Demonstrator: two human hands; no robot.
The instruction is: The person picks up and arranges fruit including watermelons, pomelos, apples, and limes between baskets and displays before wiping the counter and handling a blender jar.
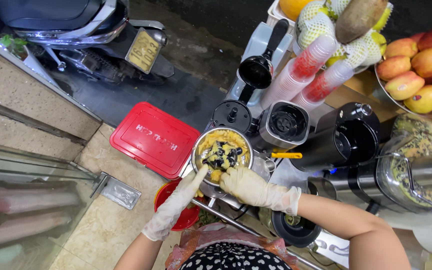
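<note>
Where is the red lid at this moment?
In the head view, the red lid lies left of centre, on the floor side, just left of the metal bowl that the left hand touches, below the parked scooter.

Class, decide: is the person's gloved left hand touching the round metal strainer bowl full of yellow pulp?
Touching. The head view shows the left hand with its fingertip pressed on the rim of the metal strainer bowl, no gap visible.

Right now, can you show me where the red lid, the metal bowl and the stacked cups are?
red lid (pixel 153 139), head view, middle of its top.
metal bowl (pixel 194 150), head view, left rim.
stacked cups (pixel 301 70), head view, side of the left stack.
</note>
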